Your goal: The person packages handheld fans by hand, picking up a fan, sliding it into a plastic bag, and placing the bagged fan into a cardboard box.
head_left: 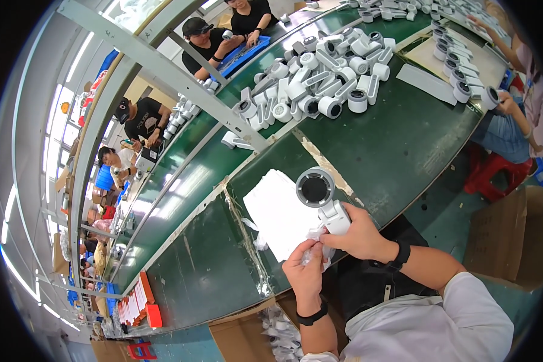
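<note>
My right hand (363, 238) is closed around the handle of a white handheld device (316, 188) with a round, grey-rimmed, dark-centred head, hinged to the handle. The head points away from me, above the bench. My left hand (304, 274) pinches a thin, clear plastic bag (317, 252) at the handle's lower end, close to my right fingertips. How far the bag covers the handle is hidden by my fingers. Under the device's head and beside my left hand lies a pile of thin white sheets or bags (273, 208) on the green bench (193, 271).
A large heap of similar white devices (320, 75) lies farther back. At the right, a co-worker's hand (510, 104) is by a row of devices. An open carton (247, 332) with bagged items stands below the bench; a red box (154, 315) is at left. A metal frame (163, 66) crosses the left side.
</note>
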Motion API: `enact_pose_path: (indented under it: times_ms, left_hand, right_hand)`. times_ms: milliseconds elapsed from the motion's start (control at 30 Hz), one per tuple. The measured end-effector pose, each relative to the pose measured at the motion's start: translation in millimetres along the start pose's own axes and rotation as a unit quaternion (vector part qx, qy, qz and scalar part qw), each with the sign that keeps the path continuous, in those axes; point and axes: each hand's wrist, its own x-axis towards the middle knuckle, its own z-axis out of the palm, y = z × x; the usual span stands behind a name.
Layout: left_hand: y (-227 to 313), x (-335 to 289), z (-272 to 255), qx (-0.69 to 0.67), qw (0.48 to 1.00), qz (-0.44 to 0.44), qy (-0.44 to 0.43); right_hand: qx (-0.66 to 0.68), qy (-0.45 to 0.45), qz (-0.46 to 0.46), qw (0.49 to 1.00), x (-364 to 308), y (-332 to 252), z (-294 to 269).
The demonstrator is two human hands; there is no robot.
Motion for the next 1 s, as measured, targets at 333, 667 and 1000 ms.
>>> enact_pose_path:
  times_ms: [333, 667, 1000]
  left_hand:
    - [-1.1, 2.9, -0.3, -0.121, 0.992, -0.029, 0.015]
    - [3.8, 7.0, -13.9, -0.282, 0.959, -0.020, 0.003]
    - [-3.5, 6.4, -15.8, -0.076, 0.996, -0.044, 0.026]
  right_hand:
    - [0.085, -0.009, 0.066, 0.994, -3.2, -1.1, -1.7]
    - [0.139, 0.022, 0.075, 0.987, 3.6, -2.8, -12.4]
    - [0.124, 0.003, 0.075, 0.989, 4.5, -6.5, -17.8]
